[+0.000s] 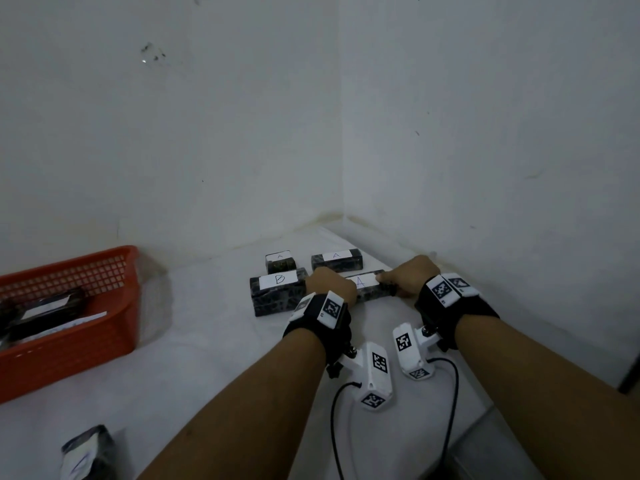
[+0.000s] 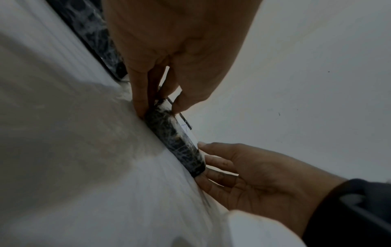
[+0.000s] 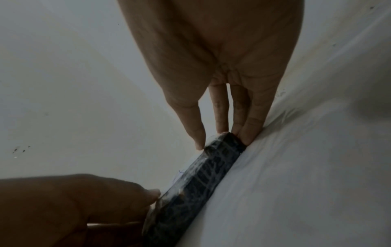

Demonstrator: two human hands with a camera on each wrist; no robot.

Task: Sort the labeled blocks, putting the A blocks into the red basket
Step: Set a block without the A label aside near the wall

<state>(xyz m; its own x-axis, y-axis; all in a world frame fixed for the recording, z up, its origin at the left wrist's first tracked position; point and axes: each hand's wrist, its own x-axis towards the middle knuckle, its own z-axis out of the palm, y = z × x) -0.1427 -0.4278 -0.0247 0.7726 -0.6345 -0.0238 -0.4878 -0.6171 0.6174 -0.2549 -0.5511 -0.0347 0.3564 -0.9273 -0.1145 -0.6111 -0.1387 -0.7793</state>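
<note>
A block (image 1: 362, 283), on cloth nr the corner, is pinched at each end by left hand (image 1: 330, 284) & right hand (image 1: 410, 273), not yet lifted. Some blocks already seen in basket (image 1: 114, 336); two more A blocks (image 1: 336, 260) left, approx.

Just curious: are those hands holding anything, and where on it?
Both grip one A block by its ends: left hand the left end, right hand the right.

Glossy film-wrapped block (image 1: 370, 287) with paper label; perforated plastic basket (image 1: 69, 306); seemingly matt cloth surface (image 1: 214, 358)
</note>
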